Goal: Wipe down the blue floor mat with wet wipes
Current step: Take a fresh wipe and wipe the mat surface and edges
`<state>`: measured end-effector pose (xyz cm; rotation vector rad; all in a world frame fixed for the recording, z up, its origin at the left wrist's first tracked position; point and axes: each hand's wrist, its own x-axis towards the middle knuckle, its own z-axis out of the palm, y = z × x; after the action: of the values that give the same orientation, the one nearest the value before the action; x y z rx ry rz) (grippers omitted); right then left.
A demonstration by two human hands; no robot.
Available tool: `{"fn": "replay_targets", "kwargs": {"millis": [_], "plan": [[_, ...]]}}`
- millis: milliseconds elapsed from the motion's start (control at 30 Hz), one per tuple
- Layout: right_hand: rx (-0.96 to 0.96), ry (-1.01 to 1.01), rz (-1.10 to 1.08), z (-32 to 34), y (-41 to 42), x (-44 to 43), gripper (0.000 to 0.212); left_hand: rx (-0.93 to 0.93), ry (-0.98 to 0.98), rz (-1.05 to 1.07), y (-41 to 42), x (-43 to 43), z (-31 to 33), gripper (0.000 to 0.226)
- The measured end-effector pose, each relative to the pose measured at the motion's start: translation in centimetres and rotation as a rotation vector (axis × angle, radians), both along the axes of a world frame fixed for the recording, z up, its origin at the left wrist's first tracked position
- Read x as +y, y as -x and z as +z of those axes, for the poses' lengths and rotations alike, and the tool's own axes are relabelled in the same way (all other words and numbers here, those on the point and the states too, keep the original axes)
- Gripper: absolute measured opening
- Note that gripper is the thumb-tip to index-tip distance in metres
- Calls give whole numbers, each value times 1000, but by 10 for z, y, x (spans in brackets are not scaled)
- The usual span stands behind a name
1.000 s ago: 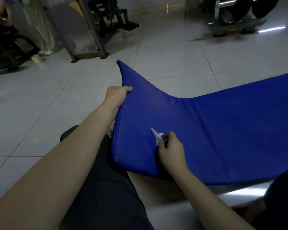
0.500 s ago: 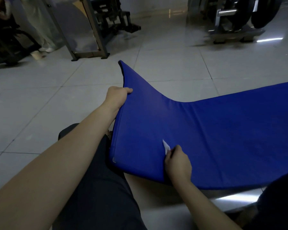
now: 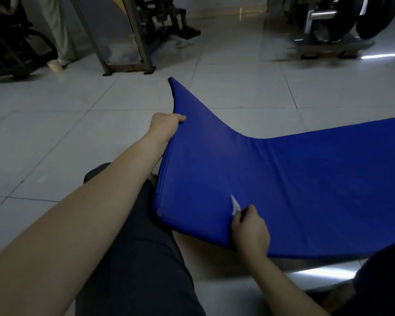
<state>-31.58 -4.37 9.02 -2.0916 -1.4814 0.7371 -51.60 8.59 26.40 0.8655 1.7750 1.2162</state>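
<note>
My right hand (image 3: 250,231) is pinched around a small wet wipe (image 3: 235,205) pressed on the blue floor mat (image 3: 283,183) draped over my lap, while farther out my left hand (image 3: 163,127) grips its raised edge, which seems light, padded and floppy.

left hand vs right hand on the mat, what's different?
The left hand grips the blue mat at its raised left edge; the right hand sits near the front edge. The left holds only the mat; the right pinches a white wet wipe against the surface. Both touch the mat.
</note>
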Motion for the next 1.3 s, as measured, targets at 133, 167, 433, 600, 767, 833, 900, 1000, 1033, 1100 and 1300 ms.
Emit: {"fn": "replay_targets", "kwargs": {"millis": [133,167,433,600,767,833,900,1000,1033,1100,1300], "plan": [[11,24,-34,16,7,-6,46,37,9,3,-2,2,-2,16],[72,-47,53,27,17,-13,37,47,10,10,-3,3,-1,18],[10,-240,226,14,14,-27,29,1,-9,7,-4,2,1,11],[-81,162,-123,-10,-17,-4,56,-14,-10,-5,-4,0,-1,11],[134,-99,70,41,27,-3,38,-27,-26,-14,-4,4,-4,13],[268,-245,172,75,53,7,34,-9,-28,-40,-6,5,-5,16],[380,-391,259,101,74,19,31,-30,-43,-41,-3,4,-4,19],[294,-503,418,98,76,38,26,-83,-76,-6,9,4,0,20],[211,-474,425,86,68,46,24,-101,-84,-9,13,3,1,18],[39,-269,326,58,41,63,21,-138,-94,-35,16,2,3,13],[-48,70,282,34,-25,97,30,-140,-77,-76,14,6,1,17]]}}
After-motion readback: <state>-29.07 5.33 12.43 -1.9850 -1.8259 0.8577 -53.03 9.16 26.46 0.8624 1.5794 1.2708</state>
